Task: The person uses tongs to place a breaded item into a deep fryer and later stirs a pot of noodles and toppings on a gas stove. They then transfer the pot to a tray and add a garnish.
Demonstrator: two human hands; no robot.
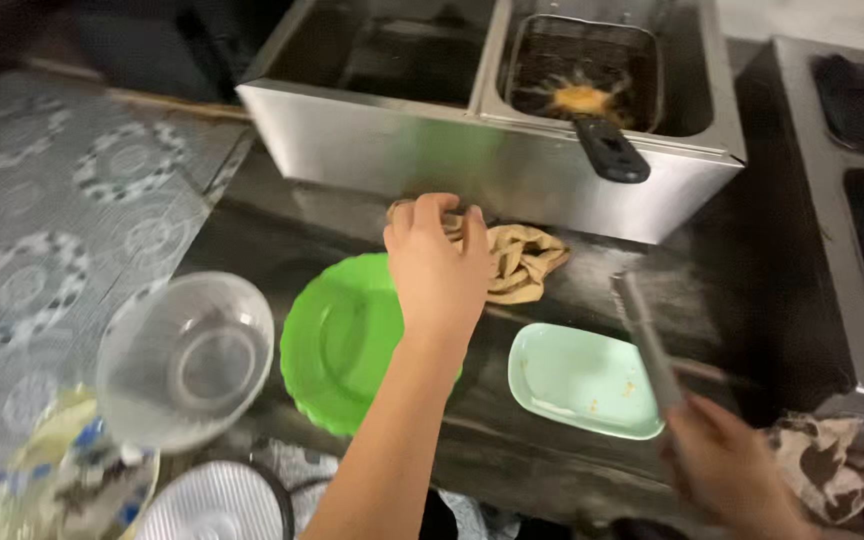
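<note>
My left hand reaches forward over a bright green plate, and its fingers close on a crumpled tan cloth. That cloth lies on the dark counter against the front of a steel deep fryer. At the lower right my right hand, blurred, grips a long metal utensil that looks like tongs. The utensil points up and left past a pale green rectangular dish with crumbs in it.
A fry basket with a black handle sits in the fryer's right well with yellow food in the oil. A second fryer stands right. A clear glass bowl, white ribbed lid and patterned rag lie nearby.
</note>
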